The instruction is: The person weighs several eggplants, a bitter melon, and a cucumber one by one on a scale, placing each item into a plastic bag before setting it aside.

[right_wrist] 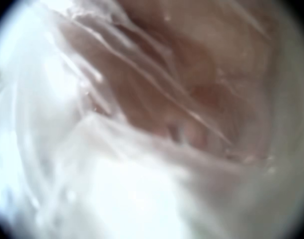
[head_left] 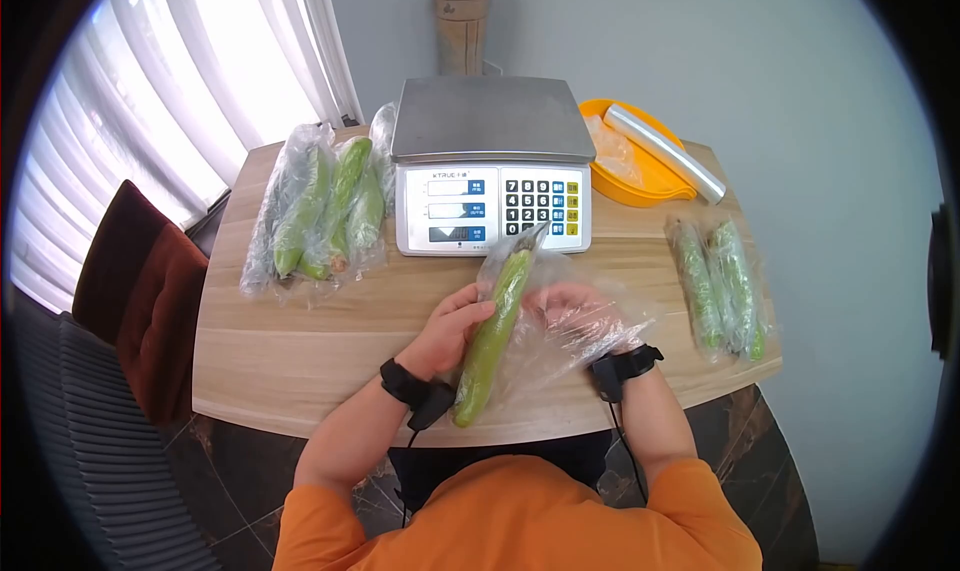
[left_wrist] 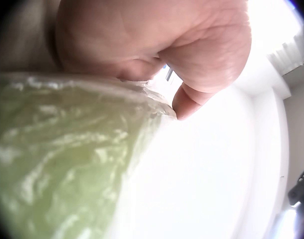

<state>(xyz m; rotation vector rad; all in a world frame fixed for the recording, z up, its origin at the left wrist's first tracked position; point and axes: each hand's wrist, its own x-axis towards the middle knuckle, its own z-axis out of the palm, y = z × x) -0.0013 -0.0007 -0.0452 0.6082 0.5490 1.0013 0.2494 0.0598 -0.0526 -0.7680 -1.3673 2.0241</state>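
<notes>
A long green vegetable [head_left: 492, 346] in clear plastic film lies slanted before the scale, near the table's front edge. My left hand [head_left: 447, 333] holds it from the left, thumb on its upper side; in the left wrist view the thumb and a finger of the left hand [left_wrist: 157, 45] meet at the edge of the film [left_wrist: 159, 102]. Loose clear film [head_left: 545, 346] spreads to the right of the vegetable. Behind that film is my right hand [head_left: 580, 316]; the film blurs the right hand [right_wrist: 182, 89] in the right wrist view, and its fingers' exact pose is unclear.
A scale [head_left: 493, 121] stands at the table's back centre. Several wrapped green vegetables [head_left: 345, 196] lie at the left, and two wrapped ones [head_left: 735, 286] at the right. An orange basket [head_left: 640, 186] at the back right holds plastic film and a film roll [head_left: 665, 153].
</notes>
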